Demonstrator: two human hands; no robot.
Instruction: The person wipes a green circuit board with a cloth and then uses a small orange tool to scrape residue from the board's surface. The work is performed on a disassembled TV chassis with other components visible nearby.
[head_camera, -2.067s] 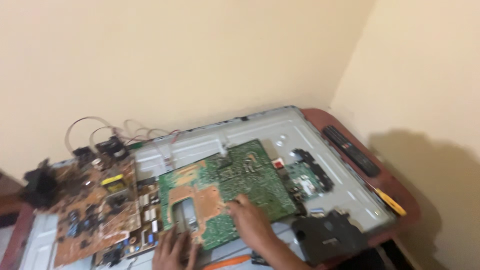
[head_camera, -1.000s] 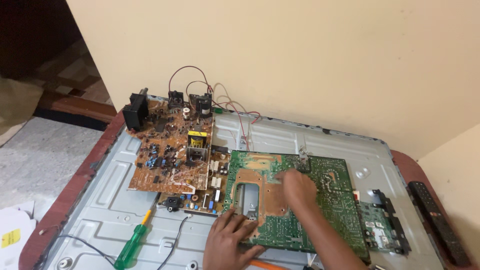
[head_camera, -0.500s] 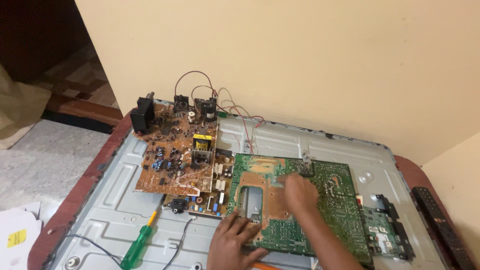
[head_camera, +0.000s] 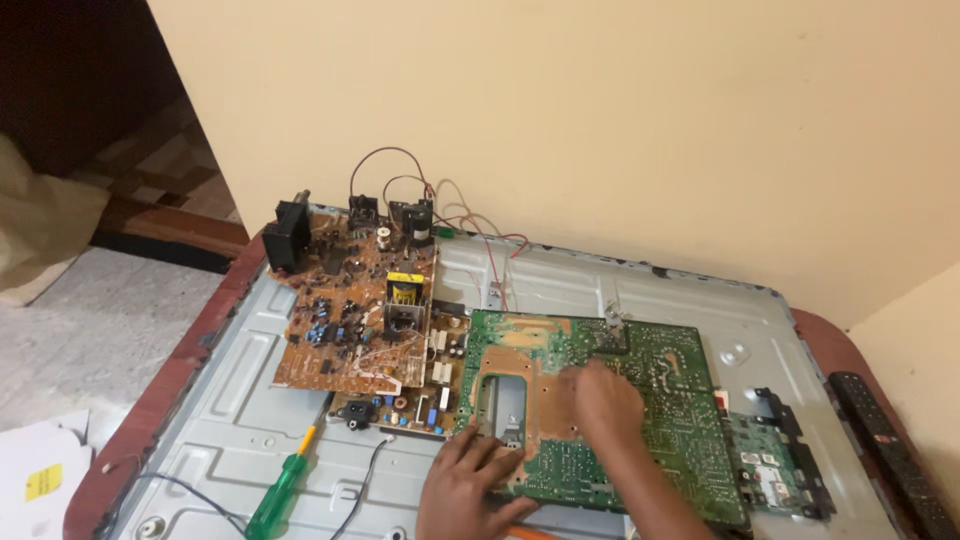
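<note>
A large green circuit board (head_camera: 660, 400) lies solder side up on a grey metal panel (head_camera: 560, 280). My left hand (head_camera: 465, 480) rests on the board's near left corner, fingers spread over its edge. My right hand (head_camera: 600, 400) presses flat on the middle of the same board, slightly blurred. Neither hand holds a tool. To the left lies a brown circuit board (head_camera: 350, 310) with black parts, a yellow transformer and red wires.
A green-handled screwdriver (head_camera: 280, 495) lies on the panel at the near left. A smaller green board (head_camera: 775, 470) sits at the right, and a black remote (head_camera: 890, 450) on the reddish table edge. Wall close behind; floor and white paper (head_camera: 40, 470) at left.
The camera has swung left and then steadied, bringing the brown board and screwdriver into view. Both hands stay on the green board; the right hand shifts slightly over its middle.
</note>
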